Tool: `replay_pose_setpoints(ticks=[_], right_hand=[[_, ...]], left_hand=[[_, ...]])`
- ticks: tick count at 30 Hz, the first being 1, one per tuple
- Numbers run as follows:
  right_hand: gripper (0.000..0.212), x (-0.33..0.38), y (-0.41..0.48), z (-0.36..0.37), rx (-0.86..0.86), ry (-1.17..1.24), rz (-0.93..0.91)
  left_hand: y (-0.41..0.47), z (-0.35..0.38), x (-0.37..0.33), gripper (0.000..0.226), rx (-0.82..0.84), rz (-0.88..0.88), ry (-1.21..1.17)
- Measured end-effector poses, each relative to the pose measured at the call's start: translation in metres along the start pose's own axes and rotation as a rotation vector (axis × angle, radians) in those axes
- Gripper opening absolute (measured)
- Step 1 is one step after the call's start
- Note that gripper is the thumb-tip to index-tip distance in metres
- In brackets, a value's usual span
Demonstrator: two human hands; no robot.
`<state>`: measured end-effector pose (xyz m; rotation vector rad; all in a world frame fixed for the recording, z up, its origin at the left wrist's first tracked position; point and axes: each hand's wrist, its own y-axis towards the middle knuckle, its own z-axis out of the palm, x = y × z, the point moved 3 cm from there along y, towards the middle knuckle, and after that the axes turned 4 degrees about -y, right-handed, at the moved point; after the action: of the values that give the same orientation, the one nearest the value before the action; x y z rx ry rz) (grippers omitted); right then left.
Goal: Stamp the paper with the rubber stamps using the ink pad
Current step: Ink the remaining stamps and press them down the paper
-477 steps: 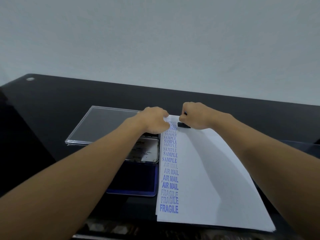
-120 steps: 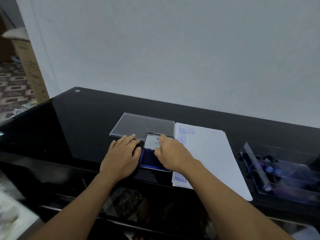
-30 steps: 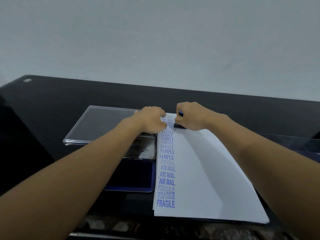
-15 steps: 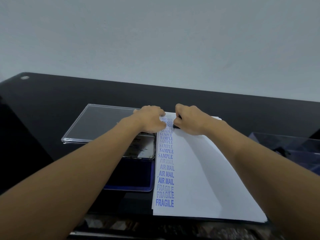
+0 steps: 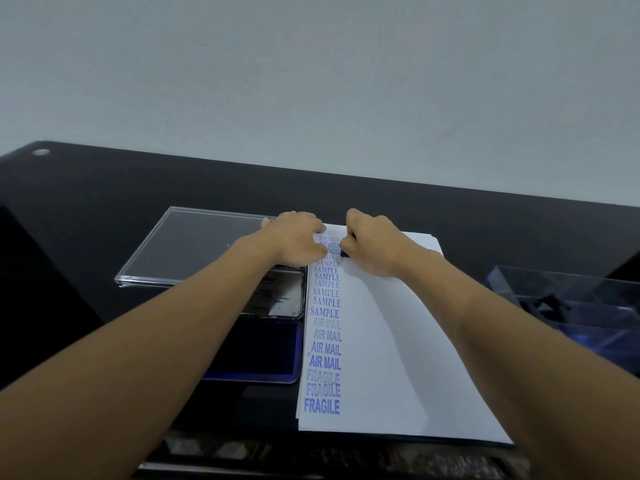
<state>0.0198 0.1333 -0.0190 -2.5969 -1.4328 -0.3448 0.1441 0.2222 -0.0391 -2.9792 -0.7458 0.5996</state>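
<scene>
White paper (image 5: 381, 341) lies on the right half of the black bench (image 5: 104, 188), and down its left margin runs a column of blue prints: FRAGILE nearest, then AIR MAIL, then SAMPLE, and AMENDED at the far end. Up at that far end is the rubber stamp (image 5: 344, 253), down on the sheet just right of the AMENDED prints, with only a dark sliver of it showing. The right hand (image 5: 375, 249) is wrapped over it, fingers clamped round the stamp. Across the column, the left hand (image 5: 298, 242) sits just beside it, fingers bent, tips down on the paper's far left corner, gripping nothing. Just left of the sheet the ink pad (image 5: 256, 355) lies open, blue pad near, its shiny lid (image 5: 280, 296) folded back on the far side, partly under the left forearm. Beyond and further left, a clear plastic cover (image 5: 194, 247) lies flat. At the right edge is a clear tray (image 5: 571, 306), its dark contents too blurred to name.
</scene>
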Motion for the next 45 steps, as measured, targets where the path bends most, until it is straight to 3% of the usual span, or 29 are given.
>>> replay_pose_setpoints(ticks=[21,31,38,45], right_hand=[[0.015,-0.004,0.009,0.001,0.010,-0.009,-0.003],[0.016,-0.003,-0.001,0.009,-0.083,0.019,-0.043],[0.015,-0.002,0.008,0.000,0.007,-0.025,0.000],[0.013,-0.003,0.000,0.008,-0.082,0.008,-0.027]], left_hand=[[0.004,0.003,0.003,0.059,-0.004,0.024,0.021],[0.001,0.002,0.002,0.055,-0.010,0.030,0.020],[0.005,0.004,0.006,0.055,-0.005,0.036,0.008],[0.003,0.003,0.004,0.051,-0.014,0.044,0.017]])
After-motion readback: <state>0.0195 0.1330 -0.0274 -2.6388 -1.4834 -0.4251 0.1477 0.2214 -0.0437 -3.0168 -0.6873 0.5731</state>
